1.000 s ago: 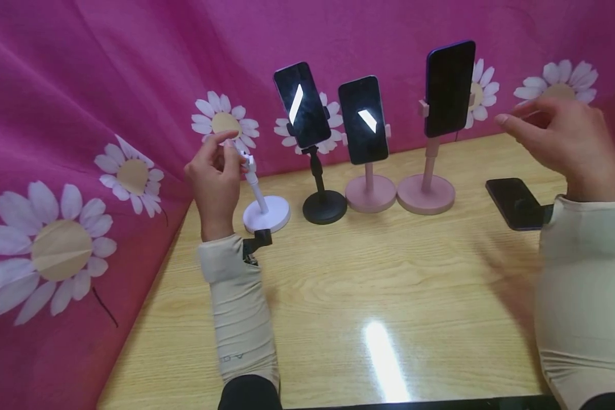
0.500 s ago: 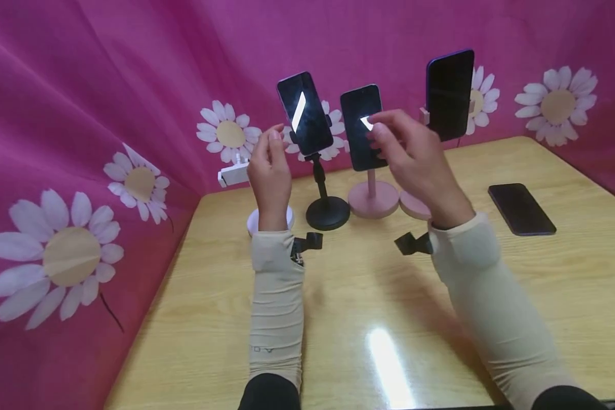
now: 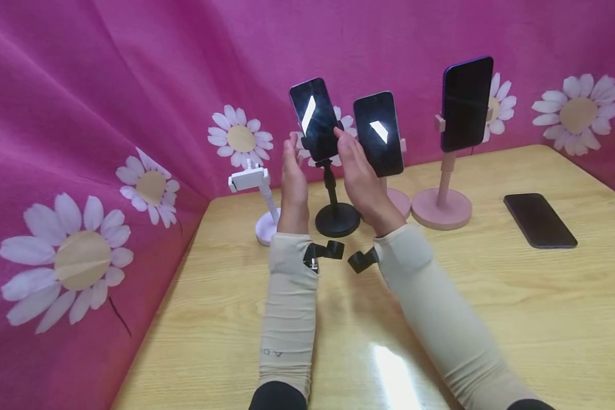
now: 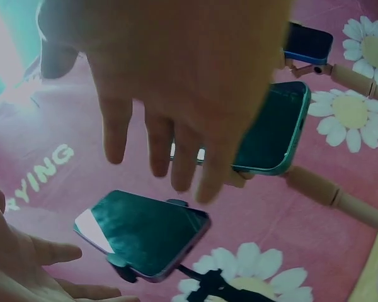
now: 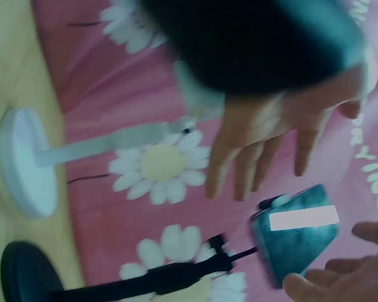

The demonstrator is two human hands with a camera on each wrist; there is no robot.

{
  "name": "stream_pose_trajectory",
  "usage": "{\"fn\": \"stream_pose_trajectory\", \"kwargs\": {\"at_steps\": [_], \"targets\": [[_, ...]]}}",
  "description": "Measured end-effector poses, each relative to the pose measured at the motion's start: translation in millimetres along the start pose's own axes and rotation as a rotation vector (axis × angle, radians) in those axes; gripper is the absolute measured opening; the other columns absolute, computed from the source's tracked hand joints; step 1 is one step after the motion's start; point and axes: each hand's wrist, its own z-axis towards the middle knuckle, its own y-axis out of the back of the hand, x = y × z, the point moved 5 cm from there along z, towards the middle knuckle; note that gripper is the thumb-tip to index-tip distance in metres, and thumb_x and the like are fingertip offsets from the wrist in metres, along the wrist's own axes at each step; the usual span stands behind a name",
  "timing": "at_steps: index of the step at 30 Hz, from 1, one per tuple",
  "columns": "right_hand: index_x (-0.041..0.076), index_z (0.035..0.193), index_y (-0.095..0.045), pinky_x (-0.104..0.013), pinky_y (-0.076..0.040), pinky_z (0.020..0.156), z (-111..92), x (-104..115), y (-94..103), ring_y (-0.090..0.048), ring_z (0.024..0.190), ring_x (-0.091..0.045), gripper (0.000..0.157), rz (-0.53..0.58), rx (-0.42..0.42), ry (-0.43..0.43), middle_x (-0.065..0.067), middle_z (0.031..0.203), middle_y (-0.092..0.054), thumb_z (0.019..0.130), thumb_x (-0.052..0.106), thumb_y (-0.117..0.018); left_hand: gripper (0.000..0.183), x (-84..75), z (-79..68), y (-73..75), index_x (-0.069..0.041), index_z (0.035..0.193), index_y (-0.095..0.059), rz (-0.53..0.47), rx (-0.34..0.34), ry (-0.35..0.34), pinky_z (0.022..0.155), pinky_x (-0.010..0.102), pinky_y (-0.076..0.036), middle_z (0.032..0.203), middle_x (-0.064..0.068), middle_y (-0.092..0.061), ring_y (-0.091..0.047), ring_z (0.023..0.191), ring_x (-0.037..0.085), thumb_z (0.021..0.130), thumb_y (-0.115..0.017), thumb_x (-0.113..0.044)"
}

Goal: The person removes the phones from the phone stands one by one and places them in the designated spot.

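A dark phone [image 3: 315,119] sits clamped in a black stand [image 3: 338,221], tilted, with light reflected on its screen. My left hand [image 3: 294,193] is upright at the phone's left side, fingers straight. On the other side my right hand [image 3: 363,181] reaches up with extended fingers, its fingertips overlapping the phone's lower right edge in the head view. In the left wrist view the phone [image 4: 142,234] hangs between my left hand [image 4: 25,264] and my right hand [image 4: 176,94]. The right wrist view shows spread fingers of the left hand [image 5: 264,138] near the phone's holder.
To the left stands a white phone stand [image 3: 251,179] with no phone in its clamp. Two pink stands on the right hold a phone [image 3: 379,151] and a taller-mounted phone [image 3: 467,105]. Another phone [image 3: 540,220] lies flat on the wooden table [image 3: 225,307]. A pink curtain [image 3: 159,68] hangs behind.
My left hand has left the white stand and moved right. My right hand has come across from the far right, past the pink stands, to the phone on the black stand.
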Motion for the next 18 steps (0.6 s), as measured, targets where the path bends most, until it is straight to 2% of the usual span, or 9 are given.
{"fn": "stream_pose_trajectory", "kwargs": {"at_steps": [5,10,13,18], "targets": [[0.037,0.154,-0.01,-0.062,0.016,0.108,4,-18,-0.6,0.004,0.147,-0.011,0.066,-0.043,0.028,-0.038,0.014,0.16,-0.001,0.096,0.066,-0.016,0.06,11.1,4.1,-3.7,-0.03,0.152,-0.028,-0.062,0.008,0.05,0.112,0.054,-0.021,0.158,0.0,-0.024,-0.026,0.143,0.026,0.098,-0.028,-0.057],[0.038,0.154,-0.004,-0.062,0.022,0.104,8,-25,-2.1,0.012,0.147,-0.014,0.066,-0.051,0.07,-0.044,0.014,0.16,0.004,0.095,0.066,-0.015,0.06,16.3,7.5,-8.9,-0.028,0.153,-0.026,-0.078,0.012,0.056,0.11,0.052,-0.026,0.157,0.003,-0.024,-0.029,0.141,0.026,0.099,-0.027,-0.054],[0.036,0.154,-0.002,-0.059,0.016,0.109,9,-31,-5.8,0.009,0.147,-0.014,0.069,-0.026,0.104,-0.067,0.014,0.161,0.004,0.094,0.069,-0.014,0.06,18.3,9.1,-10.7,-0.025,0.153,-0.026,-0.103,0.01,0.048,0.109,0.052,-0.029,0.156,0.005,-0.028,-0.034,0.139,0.025,0.099,-0.028,-0.052],[0.035,0.154,0.002,-0.049,-0.011,0.117,10,-43,-10.1,0.001,0.147,-0.013,0.068,0.066,0.124,-0.107,0.014,0.16,0.004,0.096,0.066,-0.013,0.059,22.0,8.9,-10.6,-0.025,0.152,-0.029,-0.124,-0.003,0.059,0.107,0.05,-0.032,0.153,0.006,-0.036,-0.039,0.136,0.024,0.099,-0.028,-0.052]]}}
